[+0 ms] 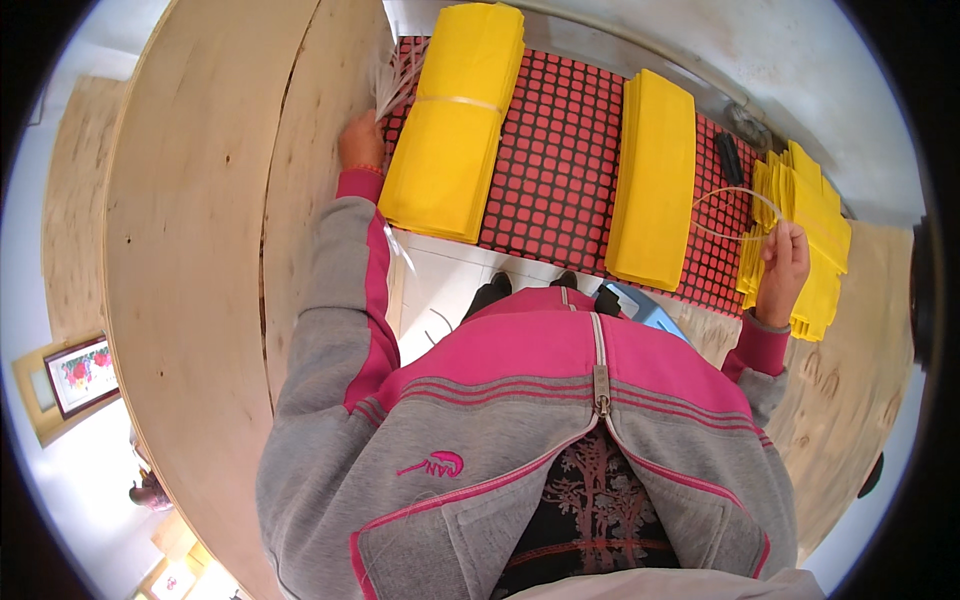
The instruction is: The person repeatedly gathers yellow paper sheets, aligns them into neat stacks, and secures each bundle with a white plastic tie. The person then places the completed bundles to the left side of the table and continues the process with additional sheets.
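Thin whitish strips [393, 82] fan out at the far left of the patterned cloth, and my left hand [362, 142] is closed at their near end. Beside it lies a tall yellow stack of folded sheets [445, 130], with a pale band around its middle. My right hand [785, 262] pinches a pale, thin band [735, 190], which bows out in an open loop toward the left. That loop hangs between a second, unbanded yellow stack [652, 180] and a pile of yellow bundles [815, 235] at the right.
A red-and-black patterned cloth [555, 150] covers the work surface. Behind the right-hand pile's left edge rests a black object [729, 158]. A wooden panel [200, 250] rises along my left, and a pipe [640, 45] runs along the back wall. Something blue [645, 308] stands below the front edge.
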Action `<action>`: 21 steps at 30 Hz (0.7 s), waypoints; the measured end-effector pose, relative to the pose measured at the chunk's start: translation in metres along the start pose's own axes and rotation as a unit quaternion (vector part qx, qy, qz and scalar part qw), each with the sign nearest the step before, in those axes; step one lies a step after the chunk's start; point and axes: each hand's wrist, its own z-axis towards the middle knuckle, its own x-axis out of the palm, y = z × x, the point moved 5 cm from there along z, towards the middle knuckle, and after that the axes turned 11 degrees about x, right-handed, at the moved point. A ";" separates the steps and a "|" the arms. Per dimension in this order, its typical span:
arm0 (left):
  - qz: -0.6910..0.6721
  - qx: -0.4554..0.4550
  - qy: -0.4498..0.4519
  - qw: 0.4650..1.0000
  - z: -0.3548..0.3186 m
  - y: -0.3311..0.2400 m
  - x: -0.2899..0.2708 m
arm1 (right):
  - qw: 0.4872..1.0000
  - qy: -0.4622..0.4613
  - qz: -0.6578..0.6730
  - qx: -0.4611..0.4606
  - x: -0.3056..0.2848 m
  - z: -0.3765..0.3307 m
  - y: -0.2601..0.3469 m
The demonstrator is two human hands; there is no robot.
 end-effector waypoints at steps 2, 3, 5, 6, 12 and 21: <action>0.038 0.036 0.026 0.998 0.009 -0.004 0.007 | 1.000 -0.002 -0.009 -0.009 0.004 -0.001 0.005; 0.038 0.048 0.049 0.997 0.010 -0.004 0.011 | 1.000 -0.001 -0.011 -0.010 0.005 -0.002 0.007; 0.003 0.060 0.076 0.995 0.006 -0.003 0.016 | 1.000 0.001 -0.005 -0.010 0.008 -0.004 0.010; -0.032 0.060 0.080 0.994 0.000 -0.001 0.017 | 1.000 0.005 -0.024 -0.010 0.010 -0.005 0.011; -0.232 -0.055 0.027 0.971 -0.022 0.012 -0.015 | 0.999 0.036 -0.016 0.003 0.024 -0.009 0.018; -0.567 -0.065 -0.046 0.820 -0.077 -0.111 -0.165 | 0.991 0.122 -0.054 0.016 0.070 -0.015 0.037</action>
